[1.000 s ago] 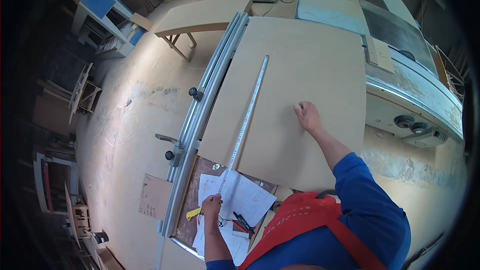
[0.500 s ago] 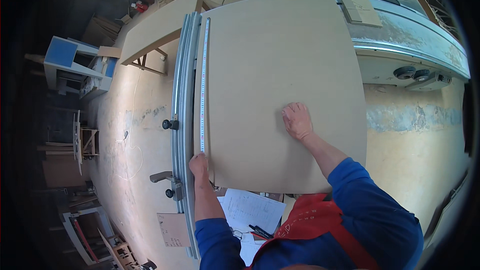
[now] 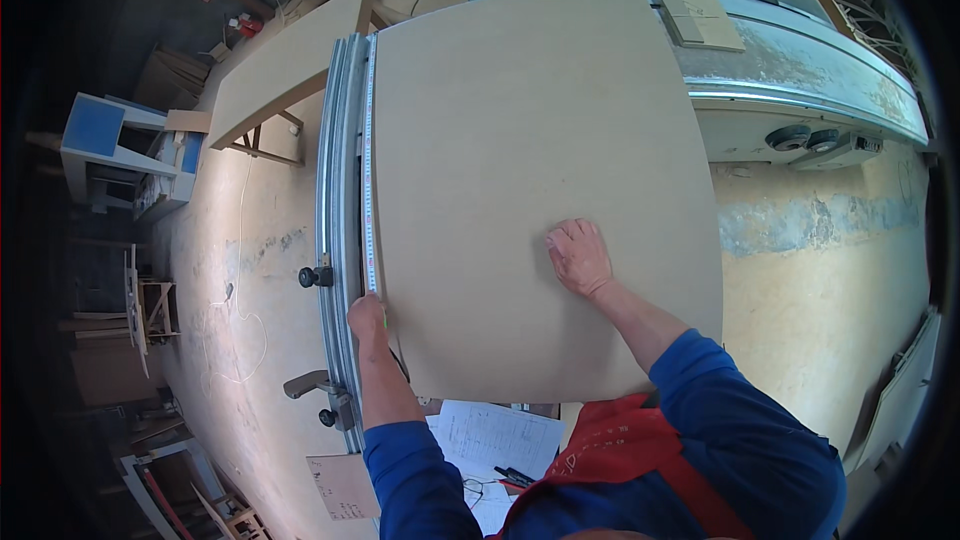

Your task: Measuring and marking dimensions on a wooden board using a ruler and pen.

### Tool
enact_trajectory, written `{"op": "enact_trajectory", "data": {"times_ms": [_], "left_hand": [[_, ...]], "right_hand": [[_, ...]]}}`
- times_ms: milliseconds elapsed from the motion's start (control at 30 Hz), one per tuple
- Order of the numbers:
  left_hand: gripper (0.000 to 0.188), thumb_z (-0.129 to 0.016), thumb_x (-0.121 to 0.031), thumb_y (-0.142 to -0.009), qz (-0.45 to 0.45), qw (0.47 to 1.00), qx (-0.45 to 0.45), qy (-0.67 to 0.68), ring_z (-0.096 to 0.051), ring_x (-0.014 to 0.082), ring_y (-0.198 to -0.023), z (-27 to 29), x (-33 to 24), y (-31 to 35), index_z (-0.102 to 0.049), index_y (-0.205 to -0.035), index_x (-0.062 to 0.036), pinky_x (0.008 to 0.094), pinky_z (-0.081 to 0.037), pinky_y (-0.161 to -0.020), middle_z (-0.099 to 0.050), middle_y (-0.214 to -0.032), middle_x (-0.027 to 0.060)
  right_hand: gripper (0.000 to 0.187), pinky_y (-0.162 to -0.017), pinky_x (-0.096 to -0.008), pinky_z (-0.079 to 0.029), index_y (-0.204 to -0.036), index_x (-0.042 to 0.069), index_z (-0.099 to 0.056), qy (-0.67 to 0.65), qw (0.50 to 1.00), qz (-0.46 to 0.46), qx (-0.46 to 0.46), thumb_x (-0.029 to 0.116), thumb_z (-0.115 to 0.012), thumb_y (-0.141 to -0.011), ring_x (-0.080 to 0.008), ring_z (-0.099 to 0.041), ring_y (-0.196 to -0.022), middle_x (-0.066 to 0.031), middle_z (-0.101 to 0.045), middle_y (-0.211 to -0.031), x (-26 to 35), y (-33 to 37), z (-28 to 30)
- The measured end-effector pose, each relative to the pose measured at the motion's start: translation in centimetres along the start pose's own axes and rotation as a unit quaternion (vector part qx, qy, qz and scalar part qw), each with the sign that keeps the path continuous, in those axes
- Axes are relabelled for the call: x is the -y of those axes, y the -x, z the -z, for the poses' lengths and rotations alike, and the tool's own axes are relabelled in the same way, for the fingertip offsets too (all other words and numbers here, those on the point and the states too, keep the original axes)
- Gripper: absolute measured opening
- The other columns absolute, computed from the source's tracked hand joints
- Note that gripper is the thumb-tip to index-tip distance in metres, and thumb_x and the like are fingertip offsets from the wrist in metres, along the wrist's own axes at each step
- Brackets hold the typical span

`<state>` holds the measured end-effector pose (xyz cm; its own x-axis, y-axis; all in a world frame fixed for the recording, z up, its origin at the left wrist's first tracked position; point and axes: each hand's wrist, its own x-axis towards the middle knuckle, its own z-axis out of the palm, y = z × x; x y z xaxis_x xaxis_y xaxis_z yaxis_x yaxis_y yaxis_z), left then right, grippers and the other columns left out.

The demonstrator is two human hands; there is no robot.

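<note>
A view from above shows a person in a blue top and red apron leaning over a large pale board (image 3: 530, 170) that lies flat on a saw table (image 3: 790, 60). The left hand (image 3: 368, 318) is closed around the near end of a measuring tape (image 3: 369, 160), pinching it at the board's left edge near the near corner. The tape runs straight away from the person along that left edge, just beside a long metal rail (image 3: 338, 190). The right hand (image 3: 578, 256) rests on the board's near right part, fingers loosely curled and knuckles up, holding nothing and pressing down. Sheets of paper (image 3: 495, 435) lie under the board's near edge, close to the person's body.

Risks, as a judgement: the tape is pinned only at its near end, so a small slip of the left hand could let it skew off the edge or retract and spoil the reading. The board overhangs toward the person; if the right hand lifts, a nudge could shift it against the rail.
</note>
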<state>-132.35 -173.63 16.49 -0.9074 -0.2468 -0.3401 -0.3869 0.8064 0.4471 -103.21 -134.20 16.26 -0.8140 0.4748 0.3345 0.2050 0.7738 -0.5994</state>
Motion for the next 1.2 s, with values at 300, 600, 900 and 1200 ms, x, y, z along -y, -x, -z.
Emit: {"op": "enact_trajectory", "data": {"times_ms": [300,600,900,1200], "left_hand": [[0.048,-0.066,-0.043,-0.094,0.0,0.998,-0.062,-0.003,-0.074,0.0345,-0.083,4.5,5.6,8.3,-0.076,-0.093,0.0041,0.0453,-0.054,-0.077,-0.075,-0.084,0.021],[0.037,-0.068,-0.042,-0.093,0.01,0.992,-0.123,-0.02,-0.073,0.0382,-0.091,7.7,15.8,15.4,-0.08,-0.102,-0.0083,0.0452,-0.056,-0.082,-0.076,-0.095,0.0199],[0.031,-0.067,-0.04,-0.094,0.025,0.988,-0.149,-0.018,-0.072,0.0401,-0.091,7.5,18.1,16.6,-0.08,-0.103,-0.0138,0.0489,-0.057,-0.082,-0.075,-0.096,0.019],[0.028,-0.067,-0.039,-0.094,0.014,0.976,-0.209,-0.059,-0.072,0.0413,-0.086,4.7,17.2,17.2,-0.081,-0.099,-0.0145,0.0546,-0.056,-0.076,-0.074,-0.09,0.0191]], "right_hand": [[0.013,-0.089,-0.0457,-0.047,-0.1,0.01,-0.064,0.009,1.0,0.022,0.018,0.012,-0.068,-0.088,-0.0325,-0.058,-0.1,-0.0099,-0.063,-0.104,0.9,1.5,-1.4],[0.01,-0.089,-0.0476,-0.046,-0.1,0.007,-0.066,0.059,0.995,0.074,0.017,0.014,-0.059,-0.098,-0.0354,-0.058,-0.098,-0.0128,-0.065,-0.105,-0.9,0.9,-1.4],[0.017,-0.092,-0.0461,-0.045,-0.101,0.006,-0.067,0.107,0.992,0.066,0.014,0.017,-0.055,-0.1,-0.0335,-0.059,-0.102,-0.0114,-0.066,-0.104,-0.1,3.3,-1.8],[0.017,-0.093,-0.0469,-0.045,-0.102,0.007,-0.065,0.144,0.986,0.084,0.017,0.019,-0.053,-0.101,-0.0332,-0.06,-0.104,-0.0104,-0.067,-0.103,-1.9,1.6,-0.9]]}}
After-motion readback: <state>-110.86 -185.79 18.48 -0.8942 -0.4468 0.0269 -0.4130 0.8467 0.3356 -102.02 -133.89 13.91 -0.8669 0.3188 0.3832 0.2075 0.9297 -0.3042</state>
